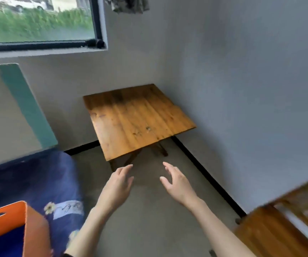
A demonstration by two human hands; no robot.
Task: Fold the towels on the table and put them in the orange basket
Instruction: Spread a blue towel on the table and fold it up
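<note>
Corner of a pale-walled room, grey floor (149,219), window (38,21) at upper left. Wooden surface (136,117) set into the corner, top showing only bare boards and a few small marks. No towel lies on it in this view. Left hand (118,186) and right hand (177,184) held out over the floor short of the surface, well apart from it; each grip wide, fingers straight, holding nothing. Orange basket (29,225) at lower left, resting on a blue floral bed cover (38,179); something dark blue inside, possibly cloth, too blurred to confirm. Wooden furniture (279,232) at lower right.
</note>
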